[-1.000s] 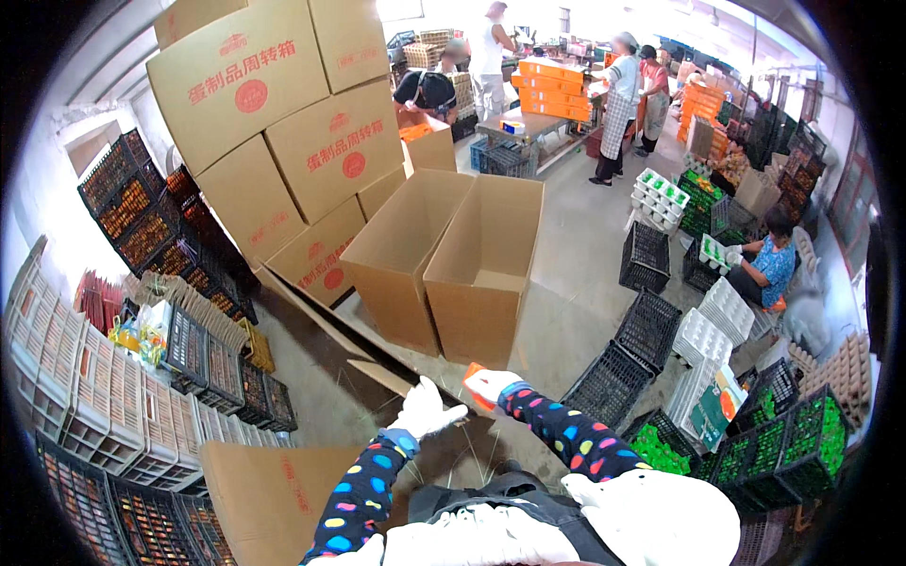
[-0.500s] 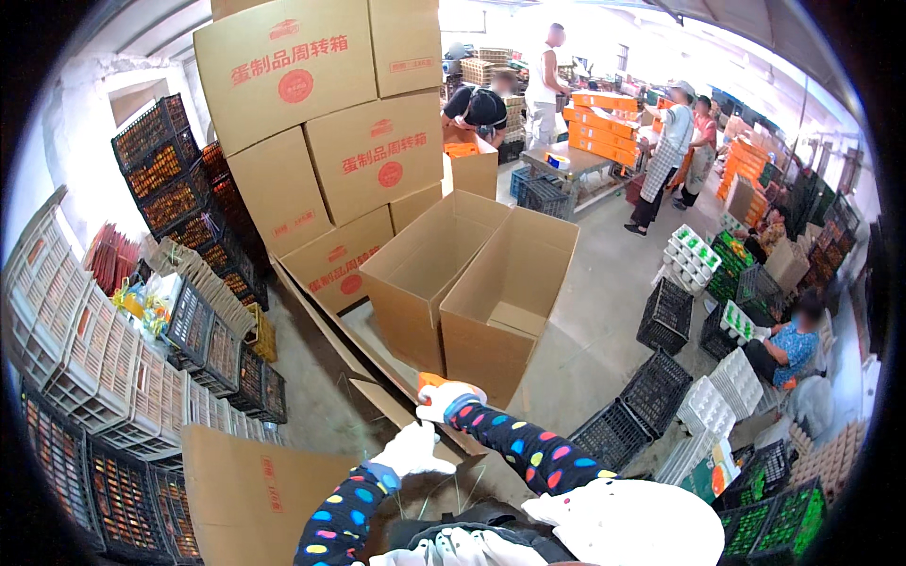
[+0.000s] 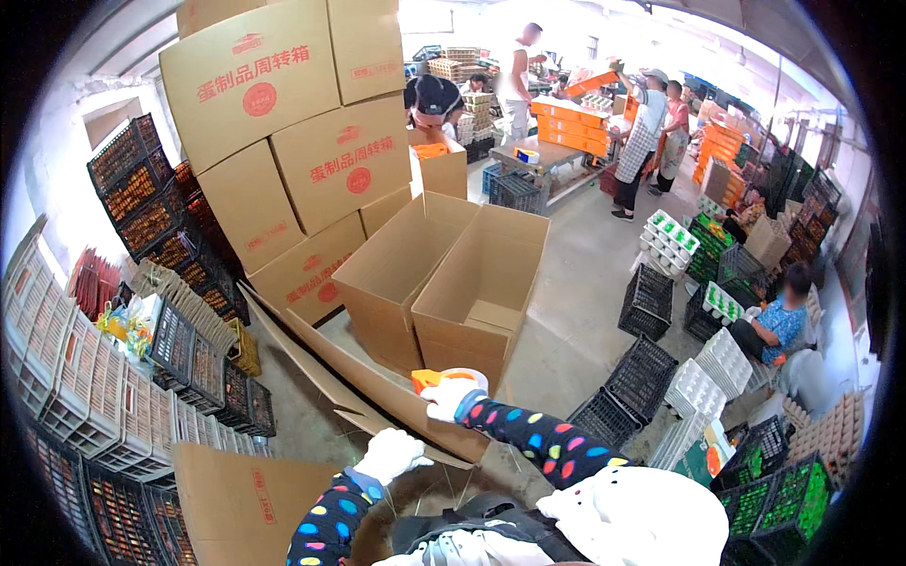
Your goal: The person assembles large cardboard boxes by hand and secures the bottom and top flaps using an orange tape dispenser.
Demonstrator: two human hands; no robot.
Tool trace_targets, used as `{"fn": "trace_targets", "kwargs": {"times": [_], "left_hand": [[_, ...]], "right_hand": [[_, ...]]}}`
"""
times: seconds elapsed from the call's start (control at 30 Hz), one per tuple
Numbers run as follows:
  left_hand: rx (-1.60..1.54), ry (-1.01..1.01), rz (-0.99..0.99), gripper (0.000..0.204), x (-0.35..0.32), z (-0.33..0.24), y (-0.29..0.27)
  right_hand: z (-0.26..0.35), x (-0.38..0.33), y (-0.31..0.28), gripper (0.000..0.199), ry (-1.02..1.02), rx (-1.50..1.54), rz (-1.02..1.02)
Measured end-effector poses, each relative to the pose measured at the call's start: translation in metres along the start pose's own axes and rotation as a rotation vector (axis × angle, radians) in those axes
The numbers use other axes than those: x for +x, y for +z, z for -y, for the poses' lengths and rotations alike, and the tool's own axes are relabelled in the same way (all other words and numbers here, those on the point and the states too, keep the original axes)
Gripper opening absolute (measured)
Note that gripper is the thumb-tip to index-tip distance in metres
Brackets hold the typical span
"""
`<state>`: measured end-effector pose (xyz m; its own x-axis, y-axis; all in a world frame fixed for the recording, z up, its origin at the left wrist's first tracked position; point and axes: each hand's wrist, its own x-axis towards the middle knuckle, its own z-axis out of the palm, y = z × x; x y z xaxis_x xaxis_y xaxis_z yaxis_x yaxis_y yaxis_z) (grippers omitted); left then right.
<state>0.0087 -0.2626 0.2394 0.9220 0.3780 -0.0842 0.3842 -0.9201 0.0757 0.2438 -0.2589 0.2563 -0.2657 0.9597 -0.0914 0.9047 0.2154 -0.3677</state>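
In front of me a cardboard box (image 3: 382,394) stands partly folded, its long flaps slanting from the upper left toward my body. My right hand (image 3: 451,398), in a white glove, is closed around an orange tape dispenser (image 3: 429,379) at the box's near right end. A pale tape roll shows beyond the fingers. My left hand (image 3: 390,457), gloved too, is closed at the edge of a lower flap, and its fingertips are partly hidden. Spotted sleeves cover both forearms. Another cardboard panel (image 3: 245,505) lies to the left of my left hand.
Two open cardboard boxes (image 3: 462,335) stand just ahead, before a tall stack of printed boxes (image 3: 335,156). Crates (image 3: 179,236) line the left side. Black crates (image 3: 637,382) and white egg trays (image 3: 696,389) sit at right. Several people work around a table (image 3: 557,156).
My hands have moved apart, the right one carrying the dispenser rightward relative to the box. The view has turned slightly right. At the far table an orange tray is now tilted up.
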Motion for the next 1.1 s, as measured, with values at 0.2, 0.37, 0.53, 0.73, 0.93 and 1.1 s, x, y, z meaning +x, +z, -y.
{"fn": "trace_targets", "kwargs": {"times": [0.2, 0.37, 0.53, 0.73, 0.93, 1.1], "left_hand": [[-0.095, 0.092, -0.050, 0.044, 0.009, -0.060, -0.002], [-0.347, 0.079, -0.171, 0.035, 0.028, -0.080, -0.023], [-0.077, -0.004, -0.305, 0.037, 0.035, 0.005, 0.000], [0.031, -0.038, -0.252, 0.039, 0.067, 0.037, 0.010], [-0.010, -0.064, -0.089, 0.040, 0.066, 0.031, 0.012], [-0.070, -0.039, -0.018, 0.038, -0.008, -0.009, 0.012]], "right_hand": [[-0.034, -0.074, 0.012, 0.040, 0.066, -0.050, 0.036], [-0.054, -0.106, 0.046, 0.020, 0.170, -0.081, -0.266], [-0.037, -0.095, 0.041, 0.028, 0.221, -0.039, -0.183], [-0.023, -0.061, 0.035, 0.032, 0.230, -0.023, -0.053], [-0.040, -0.038, 0.041, 0.028, 0.183, -0.040, -0.154], [-0.096, -0.075, 0.041, 0.033, 0.311, -0.008, -0.229]]}}
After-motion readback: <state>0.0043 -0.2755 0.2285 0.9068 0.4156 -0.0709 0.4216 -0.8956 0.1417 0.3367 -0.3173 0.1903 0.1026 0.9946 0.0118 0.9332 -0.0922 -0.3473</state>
